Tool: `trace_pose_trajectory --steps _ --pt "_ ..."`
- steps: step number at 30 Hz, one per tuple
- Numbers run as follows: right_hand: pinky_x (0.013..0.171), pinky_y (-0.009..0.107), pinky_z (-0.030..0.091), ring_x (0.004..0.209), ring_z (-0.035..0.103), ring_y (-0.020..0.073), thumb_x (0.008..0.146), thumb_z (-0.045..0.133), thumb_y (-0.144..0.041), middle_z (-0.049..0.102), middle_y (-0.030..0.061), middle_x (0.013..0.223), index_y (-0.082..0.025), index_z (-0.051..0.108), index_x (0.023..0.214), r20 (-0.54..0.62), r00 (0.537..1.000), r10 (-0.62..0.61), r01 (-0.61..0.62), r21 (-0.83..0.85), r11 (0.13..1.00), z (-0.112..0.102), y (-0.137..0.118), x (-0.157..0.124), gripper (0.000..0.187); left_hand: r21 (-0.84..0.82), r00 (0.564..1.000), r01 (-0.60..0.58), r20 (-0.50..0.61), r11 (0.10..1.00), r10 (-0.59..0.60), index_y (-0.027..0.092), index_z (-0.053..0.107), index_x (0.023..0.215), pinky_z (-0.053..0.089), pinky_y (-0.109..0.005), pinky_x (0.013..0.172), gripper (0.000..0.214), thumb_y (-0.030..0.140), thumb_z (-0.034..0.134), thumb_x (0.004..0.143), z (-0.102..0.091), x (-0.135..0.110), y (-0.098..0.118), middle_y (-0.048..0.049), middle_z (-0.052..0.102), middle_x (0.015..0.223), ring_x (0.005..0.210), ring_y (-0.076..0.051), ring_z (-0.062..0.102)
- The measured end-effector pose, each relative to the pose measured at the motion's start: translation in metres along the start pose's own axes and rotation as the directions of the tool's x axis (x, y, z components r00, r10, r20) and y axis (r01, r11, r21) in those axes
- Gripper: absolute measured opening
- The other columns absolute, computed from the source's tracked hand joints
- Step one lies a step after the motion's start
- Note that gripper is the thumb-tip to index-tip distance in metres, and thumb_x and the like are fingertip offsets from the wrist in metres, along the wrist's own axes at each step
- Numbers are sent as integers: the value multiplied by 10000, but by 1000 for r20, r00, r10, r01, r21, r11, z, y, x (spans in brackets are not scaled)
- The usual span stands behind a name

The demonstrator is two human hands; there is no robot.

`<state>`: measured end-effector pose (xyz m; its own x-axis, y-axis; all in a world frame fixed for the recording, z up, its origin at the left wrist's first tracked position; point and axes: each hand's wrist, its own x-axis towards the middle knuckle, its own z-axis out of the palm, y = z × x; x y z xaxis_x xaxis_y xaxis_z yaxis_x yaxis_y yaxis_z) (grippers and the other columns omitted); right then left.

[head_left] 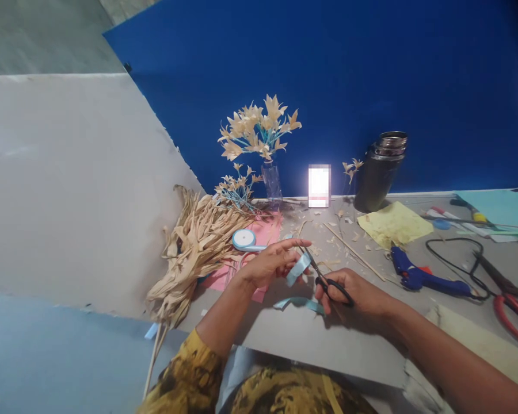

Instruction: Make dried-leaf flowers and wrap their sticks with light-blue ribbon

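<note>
Nearest the camera, wears a yellow-brown patterned garment (280, 394). Just above, over a grey table (280, 330), holds a light blue ribbon (299, 270) in the left hand (276, 261), with index finger stretched out toward the blade tips and other fingers curled in, pinching the strip. Grips black-handled scissors (323, 281) in the right hand (354, 290), with fingers closed about the handles and blades slanting up and left, right beside the ribbon; cannot tell if touching it. Has another light blue strip (300, 301) sagging below both hands; cannot tell if joined to the first.

Close by on the left, has a ribbon spool (244, 238) near a pink sheet (274, 227) and a heap of dried husks (198, 241). Beyond, has a clear bottle (273, 184) of pale flowers (259, 126) with a smaller bunch (238, 187) beside it. To the right, has a yellow sheet (397, 224), a blue glue gun (431, 283) and red-handled scissors (513, 310); farther back, a dark flask (377, 178) before a blue board (371, 69).
</note>
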<state>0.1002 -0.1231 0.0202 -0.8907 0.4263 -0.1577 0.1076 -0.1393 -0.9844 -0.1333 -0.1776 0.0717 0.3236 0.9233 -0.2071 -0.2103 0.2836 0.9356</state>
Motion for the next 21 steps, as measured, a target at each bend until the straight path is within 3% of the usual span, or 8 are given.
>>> trace_pose_trajectory --steps 4,8,12,18,21 --pt "467 245 372 502 508 118 792 671 -688 690 66 672 -137 717 864 -7 1000 9 -9 21 1000 1 0 -1 558 7 999 3 -49 1000 -3 132 684 1068 477 -259 604 527 482 837 704 0 11 -5 -68 706 775 651 -161 666" --pt "456 251 348 489 488 118 769 658 -723 687 66 674 -138 706 871 -55 998 17 -14 64 998 2 -2 -1 596 45 993 6 -116 999 -1 129 644 808 408 -212 515 408 429 871 651 3 19 -7 -31 678 664 550 -119 622" --pt "432 234 273 461 410 90 768 662 -690 687 52 683 -143 709 857 -134 987 92 -81 91 993 3 -5 0 556 29 990 14 -138 999 -10 137 625 758 372 -204 444 384 450 833 682 4 28 -8 -25 670 649 484 -91 567" --pt "453 234 213 469 376 77 767 687 -648 684 52 686 -136 713 862 -180 973 142 -113 162 980 -1 4 4 522 34 981 22 -192 999 -15 128 617 718 313 -213 407 533 647 736 705 5 41 -10 -55 663 636 485 -108 567" --pt "460 237 208 479 392 81 760 727 -603 685 55 694 -137 703 862 -181 970 161 -130 169 977 -3 9 6 477 96 971 8 -240 995 15 136 606 700 240 -201 389 490 591 785 663 6 45 -12 -16 633 593 414 -62 462"
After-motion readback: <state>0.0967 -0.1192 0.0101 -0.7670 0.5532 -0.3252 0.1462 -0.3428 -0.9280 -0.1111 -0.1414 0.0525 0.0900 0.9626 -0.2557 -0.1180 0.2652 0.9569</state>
